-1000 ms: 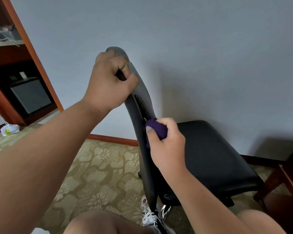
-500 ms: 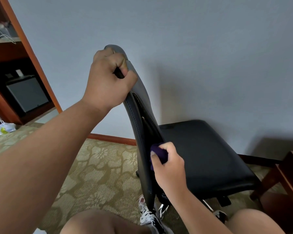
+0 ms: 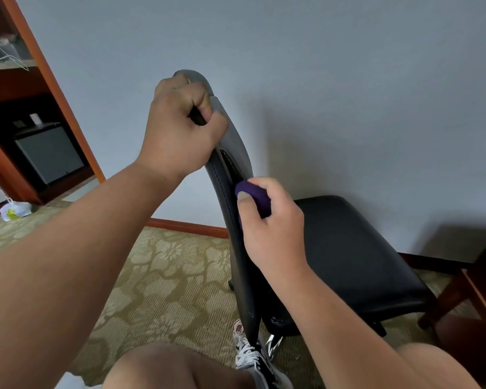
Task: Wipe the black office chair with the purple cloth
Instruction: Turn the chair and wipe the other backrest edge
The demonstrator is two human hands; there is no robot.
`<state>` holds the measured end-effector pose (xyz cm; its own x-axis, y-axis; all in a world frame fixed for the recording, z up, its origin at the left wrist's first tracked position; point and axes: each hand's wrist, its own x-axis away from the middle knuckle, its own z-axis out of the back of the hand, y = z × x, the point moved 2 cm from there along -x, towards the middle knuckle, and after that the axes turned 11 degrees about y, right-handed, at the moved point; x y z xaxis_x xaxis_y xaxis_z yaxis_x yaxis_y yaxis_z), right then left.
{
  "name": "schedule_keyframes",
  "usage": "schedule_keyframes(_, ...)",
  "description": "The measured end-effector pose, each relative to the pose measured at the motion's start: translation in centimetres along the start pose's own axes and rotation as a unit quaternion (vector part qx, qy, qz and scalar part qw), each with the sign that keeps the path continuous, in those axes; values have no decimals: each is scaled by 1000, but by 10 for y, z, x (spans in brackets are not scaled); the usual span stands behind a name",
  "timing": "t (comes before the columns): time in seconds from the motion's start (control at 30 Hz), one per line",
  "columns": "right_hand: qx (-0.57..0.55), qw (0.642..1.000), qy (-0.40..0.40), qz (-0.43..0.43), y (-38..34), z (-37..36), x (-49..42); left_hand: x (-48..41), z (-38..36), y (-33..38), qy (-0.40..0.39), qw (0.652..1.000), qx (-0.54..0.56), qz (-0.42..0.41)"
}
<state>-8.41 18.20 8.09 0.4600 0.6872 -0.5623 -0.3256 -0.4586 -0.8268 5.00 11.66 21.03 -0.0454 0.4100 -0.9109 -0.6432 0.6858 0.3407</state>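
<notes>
- The black office chair (image 3: 348, 265) stands near the far wall, its backrest edge toward me.
- My left hand (image 3: 180, 130) grips the backrest's top.
- My right hand (image 3: 272, 228) presses the bunched purple cloth (image 3: 254, 196) against the backrest's middle.

The chair (image 3: 348, 248) stands in the middle, close to the far wall (image 3: 348, 80). Its back is on the left and its seat sticks out to the right. The left hand (image 3: 180, 130) grips the top of the chair back. The right hand (image 3: 272, 226) is lower down and holds the cloth (image 3: 254, 196) against the chair back. A shelf (image 3: 44, 66) stands far left, with a bag (image 3: 14, 210) on the carpet (image 3: 166, 276) in front of it. A small table (image 3: 483, 282) sits at the right edge. A shoe (image 3: 253, 357) is near, under the chair back.
</notes>
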Motion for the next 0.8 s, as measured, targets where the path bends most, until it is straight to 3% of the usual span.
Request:
schedule_keyframes(0.2,71,994,25,84,50,9,28,0,0,-2,-3,1000,-3,4)
schedule_keyframes(0.37,125,992,-26,-12,83,17,55,-1,1,-2,-6,1000,-6,1)
schedule_keyframes(0.43,86,996,-15,-29,77,15,54,-1,1,-1,-6,1000,-8,-1)
schedule_keyframes(0.57,13,999,28,14,33,5,25,0,1,1,-9,1000,-11,-5)
schedule_keyframes(0.8,44,996,-34,72,-14,-3,-28,-1,0,-1,-7,1000,-10,-5)
